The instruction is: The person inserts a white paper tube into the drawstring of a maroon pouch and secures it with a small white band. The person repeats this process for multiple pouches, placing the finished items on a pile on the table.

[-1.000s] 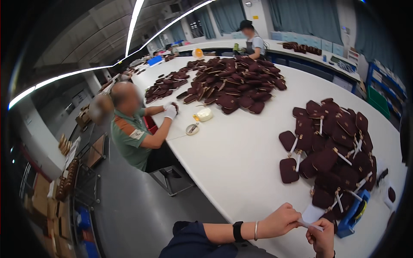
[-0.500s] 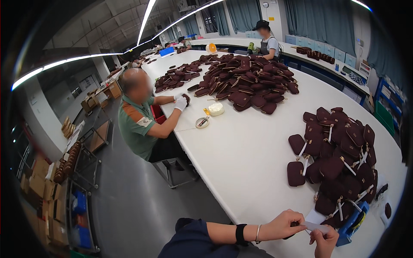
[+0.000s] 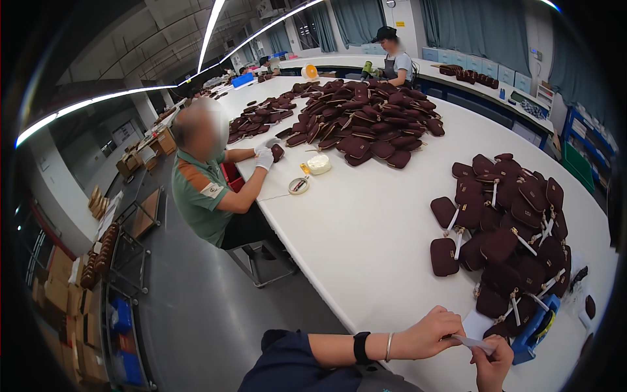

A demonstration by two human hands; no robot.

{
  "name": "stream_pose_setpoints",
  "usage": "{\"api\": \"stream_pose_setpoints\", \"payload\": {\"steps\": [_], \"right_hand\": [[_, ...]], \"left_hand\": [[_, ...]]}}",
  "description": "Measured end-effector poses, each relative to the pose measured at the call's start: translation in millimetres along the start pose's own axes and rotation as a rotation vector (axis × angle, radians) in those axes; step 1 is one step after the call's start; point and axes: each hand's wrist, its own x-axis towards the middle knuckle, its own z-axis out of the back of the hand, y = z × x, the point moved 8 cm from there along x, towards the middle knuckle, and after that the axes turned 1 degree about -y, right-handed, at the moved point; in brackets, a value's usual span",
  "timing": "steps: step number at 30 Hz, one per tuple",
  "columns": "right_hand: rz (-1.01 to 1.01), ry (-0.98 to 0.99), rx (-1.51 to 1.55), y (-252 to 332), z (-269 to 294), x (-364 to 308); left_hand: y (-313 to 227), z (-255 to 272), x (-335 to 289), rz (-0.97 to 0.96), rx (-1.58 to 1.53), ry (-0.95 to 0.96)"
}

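Note:
In front of me, at the table's near edge, both my hands pinch a narrow white strip (image 3: 473,342), which looks like thin paper or foam sheet. My left hand (image 3: 428,334) grips one end between thumb and fingers. The other end is pinched by my right hand (image 3: 495,366). Just beyond them lies a flat white sheet (image 3: 476,323). Close by on the right stands a blue tape dispenser (image 3: 537,333). Behind it is a heap of dark maroon zip pouches (image 3: 506,264), several with white wrapping on their zipper pulls.
A larger heap of maroon pouches (image 3: 366,121) covers the far middle of the white table (image 3: 366,222). At the left edge a seated co-worker (image 3: 208,183) in white gloves handles a pouch. Tape rolls (image 3: 298,186) lie nearby. Another person (image 3: 396,62) works at the back.
The white strip now looks narrower and more tilted between my hands, which have moved only slightly. The seated co-worker's head has turned, and the whole view has shifted a little.

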Motion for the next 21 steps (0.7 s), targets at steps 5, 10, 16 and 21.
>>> {"api": "stream_pose_setpoints", "payload": {"steps": [5, 10, 16, 21], "right_hand": [[-0.210, -0.016, 0.146, -14.3, 0.2, -6.5], [-0.322, 0.026, 0.266, -19.3, -2.6, -9.5], [-0.273, -0.013, 0.443, -30.3, 4.8, -8.8], [-0.398, -0.086, 0.436, -45.7, -5.1, -0.5]], "left_hand": [[-2.8, -9.3, -0.2, -0.160, 0.000, 0.024], [2.3, -3.9, -6.1, -0.135, -0.036, -0.047], [-2.4, 3.3, 2.4, 0.049, -0.163, -0.071], [18.0, 5.8, -4.1, 0.417, -0.362, -0.078]]}}
